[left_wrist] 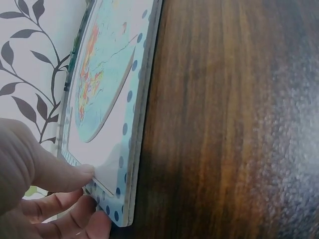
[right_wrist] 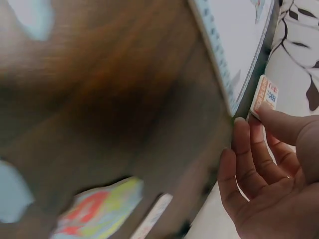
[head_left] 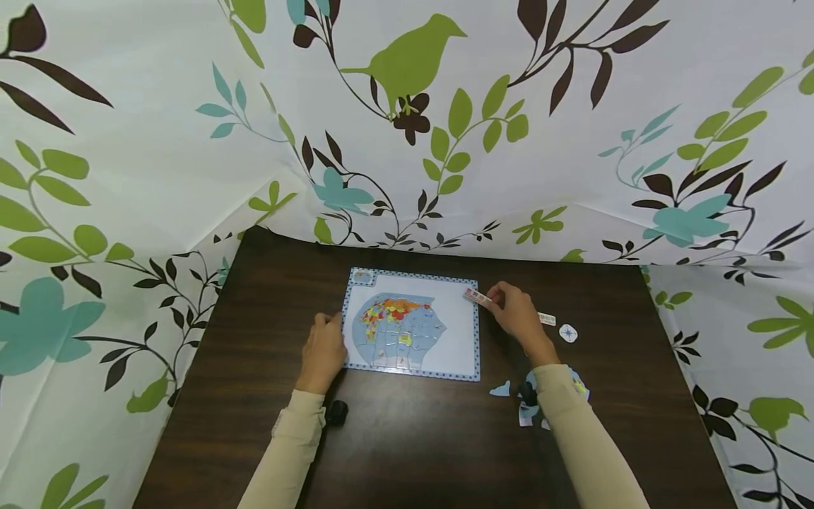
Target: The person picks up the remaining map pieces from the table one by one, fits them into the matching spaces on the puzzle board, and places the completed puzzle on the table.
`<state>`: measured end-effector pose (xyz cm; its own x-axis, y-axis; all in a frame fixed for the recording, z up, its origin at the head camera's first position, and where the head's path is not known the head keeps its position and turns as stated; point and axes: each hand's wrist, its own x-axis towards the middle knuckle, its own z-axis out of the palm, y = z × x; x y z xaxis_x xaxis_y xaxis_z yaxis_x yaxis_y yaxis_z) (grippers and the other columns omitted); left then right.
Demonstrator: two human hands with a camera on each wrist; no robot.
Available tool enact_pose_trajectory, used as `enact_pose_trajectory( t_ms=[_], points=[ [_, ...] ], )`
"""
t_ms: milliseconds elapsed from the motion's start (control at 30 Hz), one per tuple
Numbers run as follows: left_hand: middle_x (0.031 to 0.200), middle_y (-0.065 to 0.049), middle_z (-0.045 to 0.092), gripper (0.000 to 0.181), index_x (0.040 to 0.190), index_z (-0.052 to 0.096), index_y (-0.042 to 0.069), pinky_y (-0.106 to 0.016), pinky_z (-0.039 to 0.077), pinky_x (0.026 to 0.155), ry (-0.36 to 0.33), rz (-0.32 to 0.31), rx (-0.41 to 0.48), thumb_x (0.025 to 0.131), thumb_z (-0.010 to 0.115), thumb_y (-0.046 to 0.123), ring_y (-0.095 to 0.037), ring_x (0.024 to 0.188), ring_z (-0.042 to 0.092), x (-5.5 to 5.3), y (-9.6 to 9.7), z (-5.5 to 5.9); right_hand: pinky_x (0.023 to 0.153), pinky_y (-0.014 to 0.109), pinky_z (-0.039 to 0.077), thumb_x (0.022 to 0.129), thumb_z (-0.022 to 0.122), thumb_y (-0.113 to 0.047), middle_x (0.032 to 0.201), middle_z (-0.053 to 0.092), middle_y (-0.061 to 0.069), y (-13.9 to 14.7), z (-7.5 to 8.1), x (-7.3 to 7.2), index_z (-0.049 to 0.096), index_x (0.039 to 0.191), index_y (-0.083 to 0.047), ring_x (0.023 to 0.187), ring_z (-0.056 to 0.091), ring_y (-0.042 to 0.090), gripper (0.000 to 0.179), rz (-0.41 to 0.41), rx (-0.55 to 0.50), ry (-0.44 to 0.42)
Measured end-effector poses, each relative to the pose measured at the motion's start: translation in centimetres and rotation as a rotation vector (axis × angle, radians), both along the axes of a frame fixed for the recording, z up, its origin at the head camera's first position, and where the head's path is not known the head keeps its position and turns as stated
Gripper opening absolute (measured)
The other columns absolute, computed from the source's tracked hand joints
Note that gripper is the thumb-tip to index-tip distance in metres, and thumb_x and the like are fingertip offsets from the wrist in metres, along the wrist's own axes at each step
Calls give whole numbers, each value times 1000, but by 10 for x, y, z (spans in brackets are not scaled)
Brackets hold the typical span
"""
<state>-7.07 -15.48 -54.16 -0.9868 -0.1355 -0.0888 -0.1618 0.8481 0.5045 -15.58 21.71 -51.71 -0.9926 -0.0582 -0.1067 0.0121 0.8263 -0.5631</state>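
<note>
Pinched slim white printed strip (head_left: 477,296) by one end in right hand (head_left: 518,317), at right border of white, blue-edged rectangular board (head_left: 454,346). Gripped board's left edge in left hand (head_left: 323,353). Risked dropping strip through shallow hold, or jolting blue map pieces (head_left: 420,336) by tilting board.

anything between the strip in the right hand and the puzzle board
Nothing visible: in the head view, the strip held by the right hand overlaps the puzzle board at its right border; the loose pieces lie farther right.
</note>
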Motion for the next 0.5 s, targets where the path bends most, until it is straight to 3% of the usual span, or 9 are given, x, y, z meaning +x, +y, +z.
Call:
enact_pose_trajectory(
  t_ms=[300,500],
  points=[
    [127,-23,54,45,138,58,9,-60,53,70,-41,19,-12,93,56,0,-43,103,63,0,-2,1,67,34,48,95,68,-19,96,66,11,-46,10,-36,65,105,-6,81,59,23,17,122,-94,-34],
    [124,-23,56,46,138,58,8,-59,53,72,-34,14,-26,93,57,0,-42,100,63,-2,-1,2,68,32,47,95,69,-20,96,68,10,-73,12,-53,65,106,-7,79,60,21,18,155,-104,-69]
  ],
)
